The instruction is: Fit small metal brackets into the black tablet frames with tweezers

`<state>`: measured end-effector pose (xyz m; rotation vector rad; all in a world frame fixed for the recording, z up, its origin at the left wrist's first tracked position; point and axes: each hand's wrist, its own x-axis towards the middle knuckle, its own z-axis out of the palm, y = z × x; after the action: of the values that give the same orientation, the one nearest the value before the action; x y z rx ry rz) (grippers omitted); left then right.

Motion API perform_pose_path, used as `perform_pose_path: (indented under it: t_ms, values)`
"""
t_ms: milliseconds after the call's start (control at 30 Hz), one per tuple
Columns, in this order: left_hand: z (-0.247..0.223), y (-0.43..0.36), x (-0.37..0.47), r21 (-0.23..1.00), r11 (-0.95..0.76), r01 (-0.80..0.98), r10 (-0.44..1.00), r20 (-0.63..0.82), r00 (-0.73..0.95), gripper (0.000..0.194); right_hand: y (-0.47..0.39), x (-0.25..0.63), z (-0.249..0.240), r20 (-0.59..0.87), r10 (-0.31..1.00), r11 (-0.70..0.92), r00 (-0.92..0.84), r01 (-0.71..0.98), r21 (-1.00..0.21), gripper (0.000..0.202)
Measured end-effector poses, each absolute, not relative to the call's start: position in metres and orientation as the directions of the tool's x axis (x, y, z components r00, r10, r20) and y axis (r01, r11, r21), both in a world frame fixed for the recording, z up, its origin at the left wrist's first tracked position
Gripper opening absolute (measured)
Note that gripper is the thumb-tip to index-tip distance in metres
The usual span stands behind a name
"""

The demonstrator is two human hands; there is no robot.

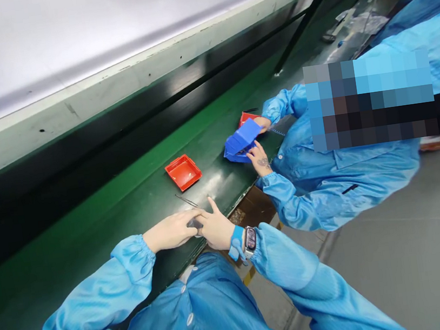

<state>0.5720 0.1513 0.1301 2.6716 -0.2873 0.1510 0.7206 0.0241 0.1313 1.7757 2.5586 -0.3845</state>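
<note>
Pinching grey piece (194, 225) with left hand (172, 230) and right hand (216, 229) at near edge of bench (143, 203); cannot tell long axis or heading.

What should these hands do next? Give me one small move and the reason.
Probably shift the small dark item slightly farther in over the green bench, clear of the thin tool just ahead. The left hand and right hand meet around the item close to the bench's near edge, so a slip there might send it over.
</note>
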Motion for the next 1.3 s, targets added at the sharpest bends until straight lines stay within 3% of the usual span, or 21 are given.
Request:
perform_pose_path:
  t_ms: [100, 200, 300, 400, 467, 733, 800, 900, 1000, 1167, 1300]
  values:
    - [0.13, 0.154, 0.569, 0.44, -0.876, -0.195, -0.146, 0.144, 0.979, 0.025, 0.013, 0.735, 0.144, 0.099, 0.917, 0.398, -0.385, 0.893, -0.212, 0.022]
    - [0.13, 0.156, 0.568, 0.443, -0.877, -0.186, -0.141, 0.132, 0.981, 0.022, 0.002, 0.753, 0.153, 0.275, 0.927, 0.317, -0.255, 0.925, -0.21, 0.023]
    - [0.127, 0.155, 0.571, 0.416, -0.881, -0.225, -0.177, 0.152, 0.972, 0.02, -0.004, 0.763, 0.146, 0.112, 0.973, 0.222, -0.203, 0.954, -0.2, 0.033]
    - [0.121, 0.154, 0.575, 0.398, -0.884, -0.246, -0.189, 0.178, 0.966, 0.019, -0.008, 0.763, 0.132, -0.091, 0.98, 0.159, -0.176, 0.973, -0.165, 0.02]
    - [0.117, 0.153, 0.576, 0.396, -0.884, -0.248, -0.188, 0.185, 0.965, 0.019, -0.012, 0.76, 0.126, -0.129, 0.981, 0.121, -0.144, 0.978, -0.172, 0.014]
    - [0.105, 0.132, 0.585, 0.482, -0.833, -0.27, -0.174, 0.234, 0.956, 0.019, -0.056, 0.754, 0.134, -0.01, 0.999, -0.033, 0.031, 0.959, -0.282, 0.02]
    - [0.105, 0.12, 0.591, 0.461, -0.854, -0.242, -0.129, 0.263, 0.956, 0.019, -0.069, 0.758, 0.135, 0.063, 0.992, -0.076, 0.112, 0.909, -0.411, 0.016]
    - [0.105, 0.109, 0.599, 0.428, -0.885, -0.18, -0.051, 0.296, 0.954, 0.016, -0.081, 0.766, 0.128, 0.169, 0.91, -0.176, 0.378, 0.722, -0.669, 0.028]
    - [0.102, 0.111, 0.606, 0.445, -0.887, -0.122, 0.023, 0.307, 0.952, 0.015, -0.079, 0.773, 0.112, 0.14, 0.821, -0.233, 0.554, 0.549, -0.803, 0.03]
    - [0.088, 0.125, 0.627, 0.387, -0.914, -0.119, 0.007, 0.309, 0.951, 0.017, -0.055, 0.776, 0.086, 0.132, 0.855, -0.223, 0.501, 0.585, -0.78, 0.03]
    - [0.082, 0.138, 0.651, 0.413, -0.895, -0.169, -0.029, 0.323, 0.946, 0.019, -0.043, 0.784, 0.077, 0.164, 0.871, -0.215, 0.464, 0.659, -0.721, 0.022]
